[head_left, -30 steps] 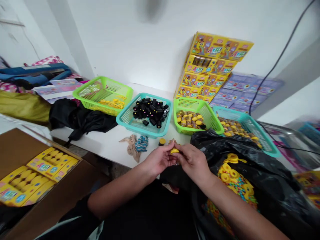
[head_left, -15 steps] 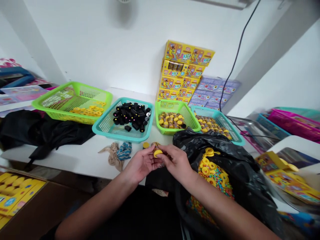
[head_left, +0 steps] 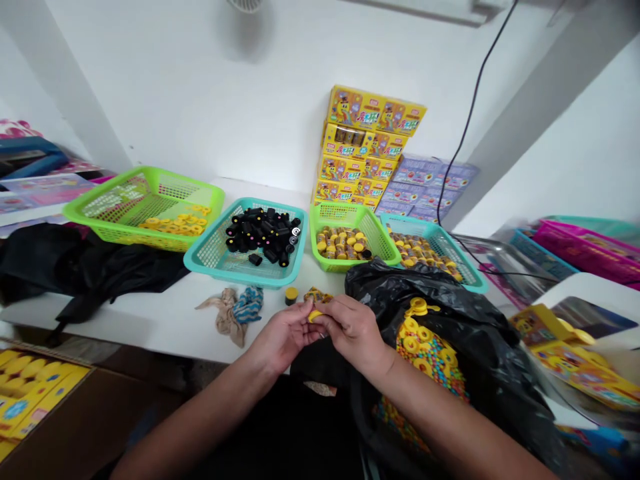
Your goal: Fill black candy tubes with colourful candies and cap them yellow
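My left hand (head_left: 287, 332) and my right hand (head_left: 353, 325) meet over the table's front edge. Between their fingertips is a small container with a yellow lid (head_left: 315, 315), mostly covered by the fingers. Just behind it lies a patterned yellow-brown piece (head_left: 316, 293). A dark jar with a yellow top (head_left: 291, 295) stands to the left. Beside my right forearm, a black bag (head_left: 485, 340) holds colourful beads (head_left: 445, 367) and yellow rings (head_left: 411, 344).
Behind the hands stand a green basket of yellow-lidded jars (head_left: 327, 265), a teal basket of black pieces (head_left: 200, 260), a green basket of yellow pieces (head_left: 107, 230) and a teal basket (head_left: 475, 280). Yellow boxes (head_left: 355, 140) are stacked behind. Crumpled cloths (head_left: 233, 313) lie left.
The held container has tilted and shows less between the fingers. The patterned piece behind the hands is now more visible. The camera view has shifted slightly.
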`<state>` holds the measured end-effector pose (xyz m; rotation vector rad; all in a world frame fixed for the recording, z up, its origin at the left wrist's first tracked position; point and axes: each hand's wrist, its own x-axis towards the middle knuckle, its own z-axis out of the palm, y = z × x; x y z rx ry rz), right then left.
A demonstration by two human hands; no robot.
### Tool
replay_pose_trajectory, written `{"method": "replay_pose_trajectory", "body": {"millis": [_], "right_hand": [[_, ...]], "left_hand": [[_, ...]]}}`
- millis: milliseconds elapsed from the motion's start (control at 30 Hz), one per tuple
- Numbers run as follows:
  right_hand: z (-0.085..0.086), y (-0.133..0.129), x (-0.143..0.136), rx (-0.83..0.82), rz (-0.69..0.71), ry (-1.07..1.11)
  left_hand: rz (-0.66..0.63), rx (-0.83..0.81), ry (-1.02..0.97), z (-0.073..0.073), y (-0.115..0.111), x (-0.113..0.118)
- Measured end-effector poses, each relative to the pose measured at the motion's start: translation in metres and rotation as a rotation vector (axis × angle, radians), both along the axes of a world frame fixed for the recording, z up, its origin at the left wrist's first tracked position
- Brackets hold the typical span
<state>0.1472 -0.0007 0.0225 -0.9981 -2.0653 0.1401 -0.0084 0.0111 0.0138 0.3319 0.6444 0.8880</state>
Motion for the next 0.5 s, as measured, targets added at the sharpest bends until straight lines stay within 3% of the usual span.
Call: {"method": "replay_pose_trajectory", "body": {"millis": [167,500], "right_hand": [[0.0012,-0.002,-0.0015,0.014,0.002,0.001],[0.0004,-0.0008,-0.0021,-0.053,-0.008,0.026]], "left_hand": [[-0.009,0.048,-0.012,0.0026,-0.0024,-0.0019],[0.032,-0.015,-0.027,0.0067,-0.0004,-0.0041]]}}
